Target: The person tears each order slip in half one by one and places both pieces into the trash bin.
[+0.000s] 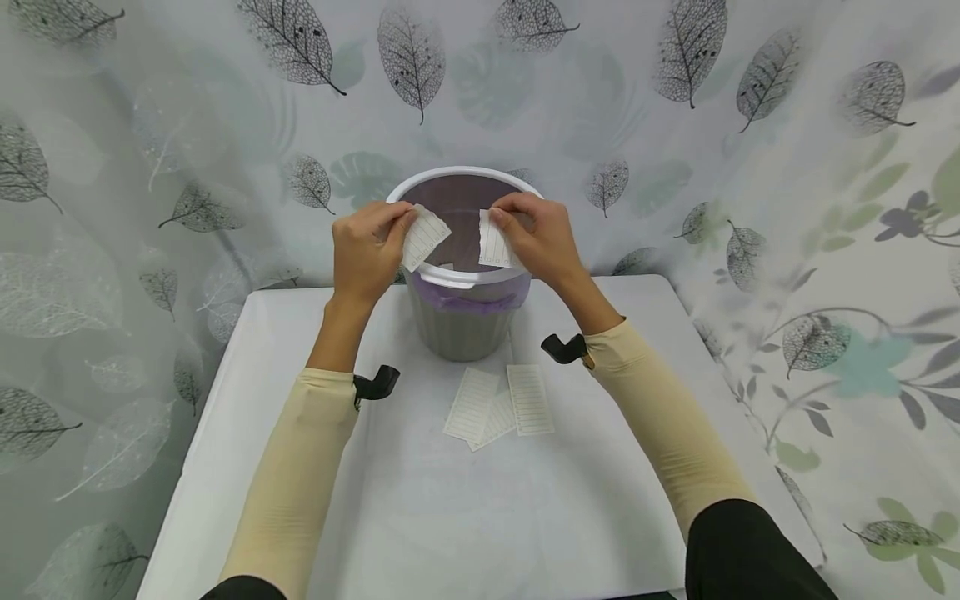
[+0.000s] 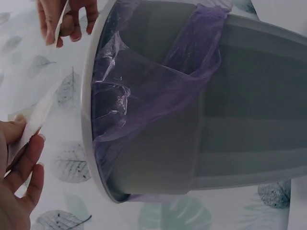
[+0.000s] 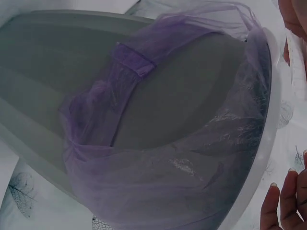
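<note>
Above a bin (image 1: 467,337), my left fingers (image 1: 398,229) are pinching one paper scrap (image 1: 429,237), my right fingers (image 1: 513,227) another scrap (image 1: 493,245), by the edges; both are seeming light, tearable.

Paper slips (image 1: 530,400) bear marks; none are readable.

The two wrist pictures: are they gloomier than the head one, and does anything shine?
Yes. Head view: bright, faint shadows on the white table; left wrist view: dimmer, glints on the purple liner; right wrist view: also dim, with glints on that liner.
</note>
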A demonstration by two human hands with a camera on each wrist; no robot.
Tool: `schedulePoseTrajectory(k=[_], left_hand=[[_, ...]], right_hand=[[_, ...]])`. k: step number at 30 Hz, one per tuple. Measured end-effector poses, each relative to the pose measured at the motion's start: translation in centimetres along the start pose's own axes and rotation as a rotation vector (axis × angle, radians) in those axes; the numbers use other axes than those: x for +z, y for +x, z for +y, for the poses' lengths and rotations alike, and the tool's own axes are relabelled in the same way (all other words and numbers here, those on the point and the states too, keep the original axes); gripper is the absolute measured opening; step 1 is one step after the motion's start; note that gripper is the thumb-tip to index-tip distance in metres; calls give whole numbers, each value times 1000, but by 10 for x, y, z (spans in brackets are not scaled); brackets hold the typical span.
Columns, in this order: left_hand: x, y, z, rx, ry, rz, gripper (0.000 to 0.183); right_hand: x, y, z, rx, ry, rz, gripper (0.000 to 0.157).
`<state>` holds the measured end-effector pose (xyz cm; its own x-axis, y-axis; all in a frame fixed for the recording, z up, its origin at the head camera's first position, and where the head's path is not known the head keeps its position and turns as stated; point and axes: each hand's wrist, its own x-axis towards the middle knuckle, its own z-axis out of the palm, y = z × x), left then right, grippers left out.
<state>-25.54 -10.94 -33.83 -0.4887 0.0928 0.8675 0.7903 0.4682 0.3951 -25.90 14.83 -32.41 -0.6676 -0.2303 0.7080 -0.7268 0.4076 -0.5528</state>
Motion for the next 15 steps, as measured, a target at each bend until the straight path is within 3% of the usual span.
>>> schedulePoseTrajectory(k=[9, 15], left_hand=[[20, 10, -7, -30, -27, -15, 14], [31, 12, -9, -58, -37, -69, 13]], right_hand=[[7, 14, 1, 29, -6, -3, 12], [12, 19, 5, -8, 2, 3, 11]])
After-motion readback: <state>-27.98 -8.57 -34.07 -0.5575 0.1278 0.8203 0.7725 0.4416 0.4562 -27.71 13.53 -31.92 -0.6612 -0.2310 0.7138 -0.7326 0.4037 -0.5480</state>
